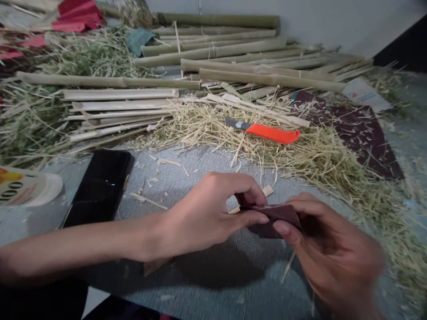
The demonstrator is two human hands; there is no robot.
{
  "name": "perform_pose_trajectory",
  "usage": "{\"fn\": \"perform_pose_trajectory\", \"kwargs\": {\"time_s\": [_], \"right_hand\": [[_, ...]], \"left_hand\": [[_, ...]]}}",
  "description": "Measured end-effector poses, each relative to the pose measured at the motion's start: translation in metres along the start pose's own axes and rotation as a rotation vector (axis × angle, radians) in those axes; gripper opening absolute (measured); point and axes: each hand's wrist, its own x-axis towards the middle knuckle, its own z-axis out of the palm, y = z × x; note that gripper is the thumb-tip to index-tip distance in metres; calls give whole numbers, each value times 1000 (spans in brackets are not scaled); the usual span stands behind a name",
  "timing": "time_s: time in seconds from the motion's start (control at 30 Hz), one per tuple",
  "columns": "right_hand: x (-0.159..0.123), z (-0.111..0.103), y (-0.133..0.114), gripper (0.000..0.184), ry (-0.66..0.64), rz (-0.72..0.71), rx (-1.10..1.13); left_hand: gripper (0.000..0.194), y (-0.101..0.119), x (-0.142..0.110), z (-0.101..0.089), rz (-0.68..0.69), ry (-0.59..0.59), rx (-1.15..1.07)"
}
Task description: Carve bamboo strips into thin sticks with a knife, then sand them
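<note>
My left hand (200, 213) pinches a folded piece of dark brown sandpaper (275, 220) between thumb and fingers. From the other side, my right hand (336, 249) grips the same piece, its thumb on the near face. A short pale bamboo strip (267, 190) pokes out beyond my left fingers, and a bit of pale wood shows beside the left thumb; how it sits against the sandpaper is partly hidden. Both hands are raised a little over the grey work surface (213, 271).
An orange-handled knife (271, 132), blade bared, lies on bamboo shavings (200, 122). Behind are bamboo poles (216, 53) and split lengths (123, 104). A black phone (100, 184) and a white bottle (28, 186) lie left. A larger dark brown sheet (367, 138) lies right.
</note>
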Motion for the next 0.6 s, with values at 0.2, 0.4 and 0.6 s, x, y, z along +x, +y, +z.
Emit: {"fn": "perform_pose_trajectory", "kwargs": {"time_s": [0.2, 0.4, 0.6], "right_hand": [[-11, 4, 12, 32, -47, -18, 157], [-16, 6, 19, 35, -81, 90, 233], [-20, -3, 17, 56, -130, 19, -85]], "left_hand": [[15, -3, -6, 16, -62, 119, -303], [9, -16, -7, 24, -59, 108, -180], [16, -17, -1, 20, -243, 84, -262]]}}
